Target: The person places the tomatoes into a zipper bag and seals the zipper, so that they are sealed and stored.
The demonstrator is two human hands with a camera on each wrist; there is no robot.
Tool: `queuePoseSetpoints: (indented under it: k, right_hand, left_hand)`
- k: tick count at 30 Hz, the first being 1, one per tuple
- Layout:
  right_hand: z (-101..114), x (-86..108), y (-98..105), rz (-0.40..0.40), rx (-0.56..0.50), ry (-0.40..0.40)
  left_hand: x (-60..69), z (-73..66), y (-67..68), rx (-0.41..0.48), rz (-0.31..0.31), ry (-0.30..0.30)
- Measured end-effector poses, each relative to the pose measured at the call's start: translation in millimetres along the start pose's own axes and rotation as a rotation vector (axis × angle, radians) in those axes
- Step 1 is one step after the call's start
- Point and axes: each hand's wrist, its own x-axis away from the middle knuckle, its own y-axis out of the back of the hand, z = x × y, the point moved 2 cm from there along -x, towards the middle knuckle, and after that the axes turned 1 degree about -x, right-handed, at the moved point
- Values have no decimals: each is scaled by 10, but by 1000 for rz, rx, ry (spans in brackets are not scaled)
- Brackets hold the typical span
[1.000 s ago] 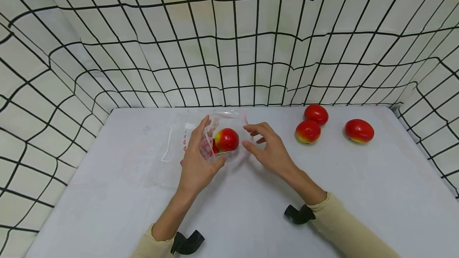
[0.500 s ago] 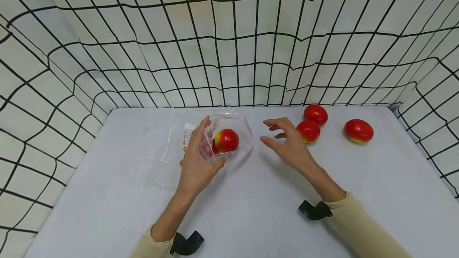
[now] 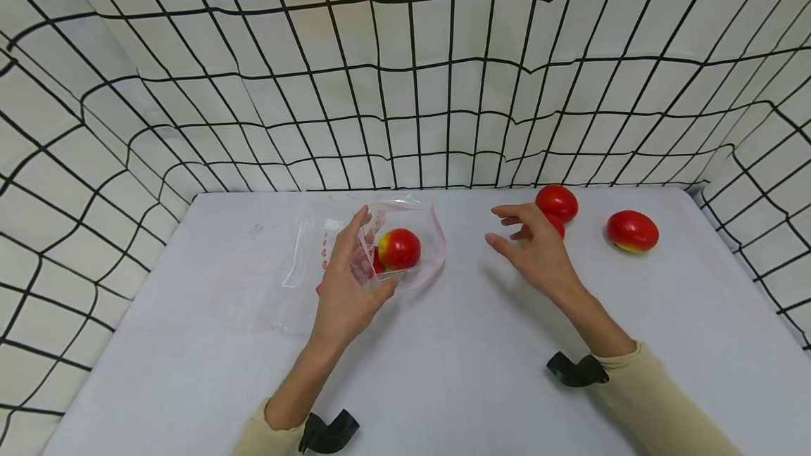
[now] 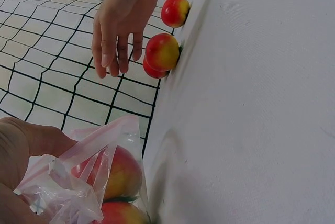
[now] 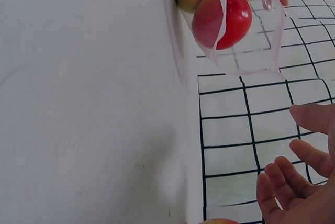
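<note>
A clear plastic bag with a pinkish edge (image 3: 432,259) lies on the left half of the table, its mouth spread toward the right. Inside it are a red-yellow apple (image 3: 399,248) and part of a second apple (image 4: 121,213), lower in the left wrist view. My left hand (image 3: 347,294) grips the bag near its mouth, thumb and fingers on either side. Relaxed and holding nothing, my right hand (image 3: 537,252) hovers over the table, partly covering one loose apple (image 3: 557,222). Just behind that one sits another apple (image 3: 557,201); a third apple (image 3: 632,231) stands apart to the right.
The white table (image 3: 456,371) is bordered at the back and sides by a black wire grid (image 3: 431,118) before a pale backing. A dark wrist mount (image 3: 576,369) sits at the right sleeve, and a matching mount (image 3: 329,433) at the left.
My right hand has let go of the bag's mouth and moved right to the loose apples. The left hand and the bag have stayed in place.
</note>
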Motion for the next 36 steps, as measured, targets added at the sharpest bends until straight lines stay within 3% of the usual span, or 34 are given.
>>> queuePoseSetpoints:
  k: [12, 29, 36]
  right_hand:
    - [-109, 56, 191, -28, 46, -21]
    - [-209, 110, 304, -59, 84, -1]
    - [-238, 147, 354, -67, 101, -27]
  left_hand:
    - [-8, 5, -4, -11, -2, 2]
    - [5, 8, 5, -6, 4, 18]
    - [3, 6, -1, -8, 5, 24]
